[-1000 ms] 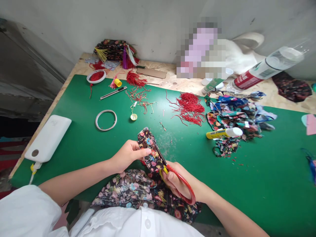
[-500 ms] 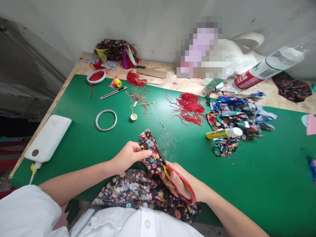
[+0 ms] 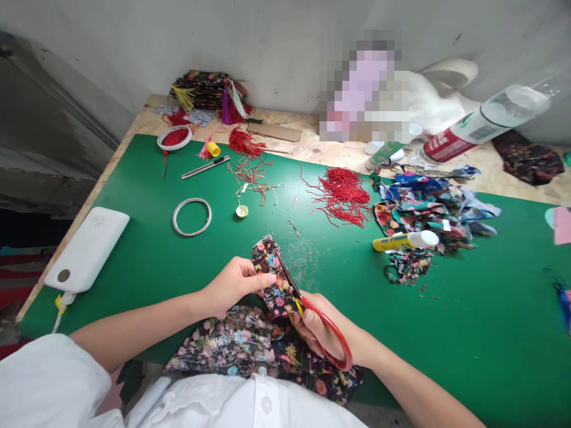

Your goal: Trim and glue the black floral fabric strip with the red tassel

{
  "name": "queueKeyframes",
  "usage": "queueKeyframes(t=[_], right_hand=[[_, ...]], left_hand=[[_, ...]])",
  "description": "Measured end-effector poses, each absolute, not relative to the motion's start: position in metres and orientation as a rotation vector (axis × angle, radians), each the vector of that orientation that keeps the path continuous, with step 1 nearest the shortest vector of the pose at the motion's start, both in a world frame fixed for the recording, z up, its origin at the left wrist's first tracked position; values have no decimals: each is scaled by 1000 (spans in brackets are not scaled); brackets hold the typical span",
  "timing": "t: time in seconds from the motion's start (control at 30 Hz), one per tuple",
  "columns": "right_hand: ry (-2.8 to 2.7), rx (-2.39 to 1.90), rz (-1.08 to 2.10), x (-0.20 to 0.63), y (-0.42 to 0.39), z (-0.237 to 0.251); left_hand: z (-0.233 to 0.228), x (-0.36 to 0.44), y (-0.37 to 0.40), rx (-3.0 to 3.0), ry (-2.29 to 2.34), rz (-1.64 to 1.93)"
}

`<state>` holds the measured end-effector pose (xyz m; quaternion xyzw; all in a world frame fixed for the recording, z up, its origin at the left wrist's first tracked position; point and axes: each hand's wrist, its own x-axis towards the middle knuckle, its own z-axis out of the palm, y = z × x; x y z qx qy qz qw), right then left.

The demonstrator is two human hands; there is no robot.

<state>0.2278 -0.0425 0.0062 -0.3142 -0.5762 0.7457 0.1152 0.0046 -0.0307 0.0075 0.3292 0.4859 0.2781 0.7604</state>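
Observation:
My left hand (image 3: 234,285) pinches a narrow folded piece of black floral fabric (image 3: 275,291), thumb on top and fingers behind. Red-handled scissors (image 3: 339,345) are in my right hand (image 3: 314,330), with the thumb and fingers closed round the handles. Their dark blades lie along the right edge of the fabric piece and point away from me. The lower blade is partly hidden behind the cloth. Below both hands, a larger black floral cloth (image 3: 243,342) spreads over the table's near edge and my lap.
Red threads (image 3: 341,193) lie beyond my hands. To the right are a yellow glue stick (image 3: 404,240) and fabric scraps (image 3: 428,205). A white power bank (image 3: 89,249), a tape ring (image 3: 191,217) and a craft knife (image 3: 205,168) lie left on the green mat (image 3: 147,178).
The fabric piece and the scissors have shifted very slightly. Both hands keep their holds, and the rest of the table looks the same.

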Motion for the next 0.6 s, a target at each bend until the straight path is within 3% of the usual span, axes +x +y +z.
queueKeyframes(t=[0.6], right_hand=[[-1664,-979,2180,228,-44,1]], left_hand=[[13,2,-23,611,1026,720]])
